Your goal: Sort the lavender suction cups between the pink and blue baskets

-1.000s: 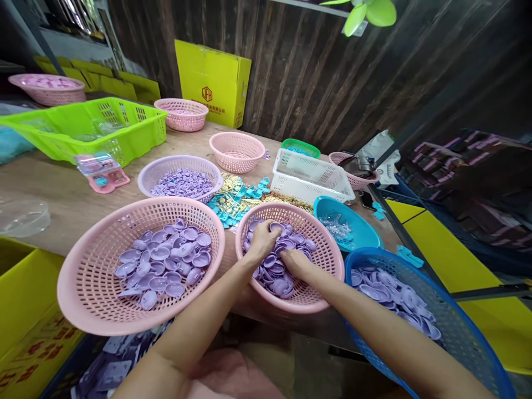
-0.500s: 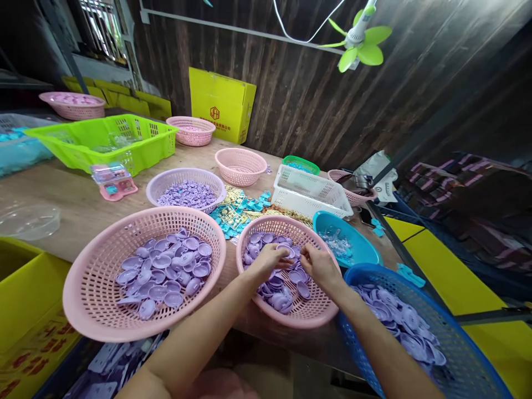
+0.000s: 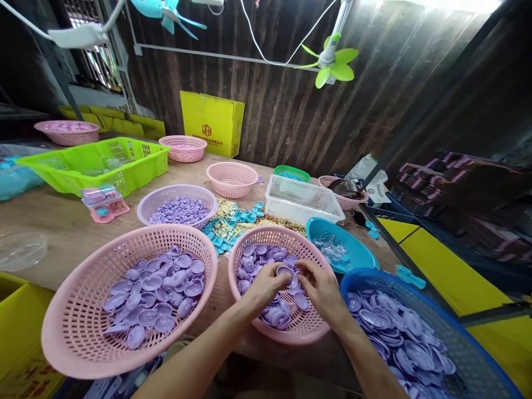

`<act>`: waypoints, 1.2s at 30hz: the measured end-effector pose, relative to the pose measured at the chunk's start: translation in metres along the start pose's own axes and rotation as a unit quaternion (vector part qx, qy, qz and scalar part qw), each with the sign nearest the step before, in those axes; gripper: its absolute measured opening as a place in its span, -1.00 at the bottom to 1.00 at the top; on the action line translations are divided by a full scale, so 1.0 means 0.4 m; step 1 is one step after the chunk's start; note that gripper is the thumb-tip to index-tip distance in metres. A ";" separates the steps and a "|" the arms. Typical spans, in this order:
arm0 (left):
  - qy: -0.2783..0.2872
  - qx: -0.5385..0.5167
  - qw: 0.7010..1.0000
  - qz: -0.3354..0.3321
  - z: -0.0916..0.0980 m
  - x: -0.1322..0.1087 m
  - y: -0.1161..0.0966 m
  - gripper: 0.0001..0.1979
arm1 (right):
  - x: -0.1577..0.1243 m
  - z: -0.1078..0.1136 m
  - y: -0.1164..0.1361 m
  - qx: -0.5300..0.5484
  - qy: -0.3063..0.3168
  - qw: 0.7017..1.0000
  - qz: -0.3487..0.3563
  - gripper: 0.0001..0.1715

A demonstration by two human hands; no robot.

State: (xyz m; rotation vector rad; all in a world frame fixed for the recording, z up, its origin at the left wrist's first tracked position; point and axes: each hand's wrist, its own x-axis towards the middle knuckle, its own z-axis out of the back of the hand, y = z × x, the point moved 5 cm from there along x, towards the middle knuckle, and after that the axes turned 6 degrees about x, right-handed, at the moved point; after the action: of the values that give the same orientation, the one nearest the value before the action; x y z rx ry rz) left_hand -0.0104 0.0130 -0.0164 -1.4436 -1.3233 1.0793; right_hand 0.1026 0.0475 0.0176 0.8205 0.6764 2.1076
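Above the middle pink basket (image 3: pixel 286 335), my left hand (image 3: pixel 268 285) pinches a small purple oval plastic piece (image 3: pixel 286 272) shaped like a shallow dish. My right hand (image 3: pixel 320 285) is at the other side of the same piece, its thumb and fingers closed against the edge. Many like purple pieces (image 3: pixel 260 255) lie in the basket beneath both hands. A larger pink basket (image 3: pixel 62 332) to the left holds more of them. On the right, a blue basket (image 3: pixel 477 338) has a heap of flat purple oval pieces.
A lilac basket (image 3: pixel 143 208) of small purple parts stands behind, near loose blue and cream parts (image 3: pixel 233 221). A white crate (image 3: pixel 299 208) and a teal bowl (image 3: pixel 361 255) of clear pieces lie beyond the hands. A green crate (image 3: pixel 137 172) is back left.
The camera view has tilted up slightly and turned right. The purple piece now shows more plainly between my fingers, and my right hand has come to its edge.
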 end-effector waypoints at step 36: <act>-0.007 0.056 0.997 -0.042 -0.019 -0.048 0.010 -0.76 | -0.095 -0.012 0.087 0.043 -0.147 0.988 -0.011 -0.76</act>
State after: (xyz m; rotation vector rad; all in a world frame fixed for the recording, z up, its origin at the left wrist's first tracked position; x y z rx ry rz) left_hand -0.0032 -0.0069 -0.0176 -1.2881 -1.3019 1.0927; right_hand 0.1022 -0.0039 0.0256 1.1391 0.6178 1.8958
